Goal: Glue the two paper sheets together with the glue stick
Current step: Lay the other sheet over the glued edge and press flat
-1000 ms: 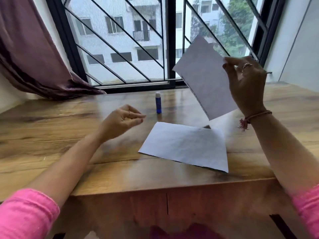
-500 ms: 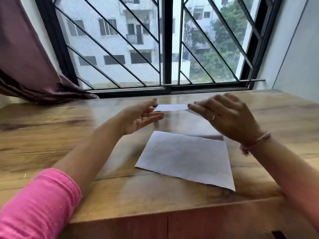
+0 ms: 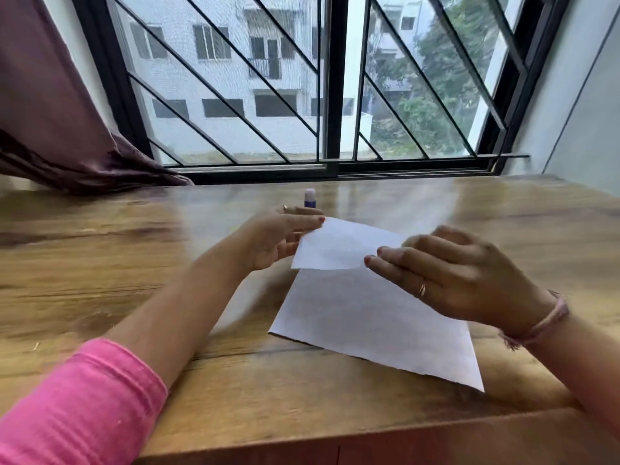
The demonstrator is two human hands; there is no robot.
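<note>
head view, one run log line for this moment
left hand + right hand: hold upper sheet | lower sheet: flat on table | glue stick: upright, untouched

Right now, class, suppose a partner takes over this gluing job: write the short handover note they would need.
Left hand: holds the left edge of the upper sheet.
Right hand: fingers straight over that sheet's right end; any grip is hidden.
Lower sheet lies flat on the table, the upper sheet above its far edge.
Glue stick stands capped behind the left hand, untouched.
Done: both sheets laid out.
Left: apply glue, press the sheets together.
</note>
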